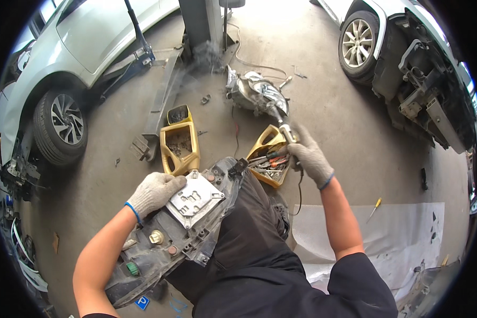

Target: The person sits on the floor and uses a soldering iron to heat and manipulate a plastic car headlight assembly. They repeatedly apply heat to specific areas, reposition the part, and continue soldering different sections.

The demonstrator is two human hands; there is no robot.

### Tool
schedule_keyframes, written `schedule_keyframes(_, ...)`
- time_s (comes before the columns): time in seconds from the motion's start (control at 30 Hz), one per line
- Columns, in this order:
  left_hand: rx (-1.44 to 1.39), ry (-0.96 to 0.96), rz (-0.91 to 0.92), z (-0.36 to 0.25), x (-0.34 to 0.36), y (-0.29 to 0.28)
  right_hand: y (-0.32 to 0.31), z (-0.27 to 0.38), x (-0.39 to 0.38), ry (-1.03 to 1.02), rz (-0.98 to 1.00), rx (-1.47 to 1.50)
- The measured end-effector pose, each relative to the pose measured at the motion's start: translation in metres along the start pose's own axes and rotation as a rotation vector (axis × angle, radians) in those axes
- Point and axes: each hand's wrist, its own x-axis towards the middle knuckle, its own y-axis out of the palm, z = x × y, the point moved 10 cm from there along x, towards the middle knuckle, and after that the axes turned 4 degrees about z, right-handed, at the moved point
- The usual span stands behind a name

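Observation:
My left hand (156, 192), in a knitted white glove with a blue cuff, grips the edge of a silver square metal module (196, 199). That module lies on the back of a dark headlight housing (164, 249) across my lap, where a green plug and a cream cap also show. Out to the front right, my gloved right hand (311, 159) is closed round the handle of a corded soldering iron (287, 132). Its tip points away from me and looks to overlap a clear headlight (257, 93) on the floor; whether they touch I cannot tell. Thin smoke drifts nearby.
A cut yellow jug (193, 151) holds small fasteners; another yellow container (273, 179) holds hand tools. A grey lift post (202, 26) stands ahead, its arm reaching toward me. Cars flank both sides. At right, a yellow-handled screwdriver (375, 208) lies by a white sheet (376, 238).

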Motion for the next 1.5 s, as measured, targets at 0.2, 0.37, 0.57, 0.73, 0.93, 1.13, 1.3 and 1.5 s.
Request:
schedule_keyframes(0.2, -0.215, -0.037, 0.082, 0.016, 0.014, 0.017, -0.020, 0.003, -0.046, -0.100, 0.036, 0.386)
schedule_keyframes(0.37, -0.363, 0.002, 0.105, 0.011, 0.019, 0.024, -0.016, 0.036, -0.062, -0.327, 0.243, 0.455)
schedule_keyframes(0.57, -0.216, 0.102, 0.041, -0.013, 0.020, 0.011, -0.027, 0.063, -0.069, -0.503, -0.184, -0.474)
schedule_keyframes(0.73, -0.055, 0.079, 0.030, -0.021, 0.010, -0.002, -0.026, 0.096, -0.093, -0.627, -0.191, -0.080)
schedule_keyframes(0.93, -0.054, 0.106, 0.143, -0.045, 0.010, 0.012, 0.003, 0.102, -0.145, -0.698, -0.015, -0.226)
schedule_keyframes(1.13, -0.085, 0.124, -0.014, -0.026, 0.007, 0.013, 0.041, 0.086, -0.153, -0.642, 0.245, -0.504)
schedule_keyframes(1.3, -0.116, 0.125, -0.030, -0.019, 0.008, 0.014, 0.056, 0.071, -0.159, -0.706, 0.289, -0.821)
schedule_keyframes(1.5, -0.137, 0.133, -0.045, -0.017, 0.008, 0.015, 0.062, 0.064, -0.151, -0.607, 0.288, -0.804)
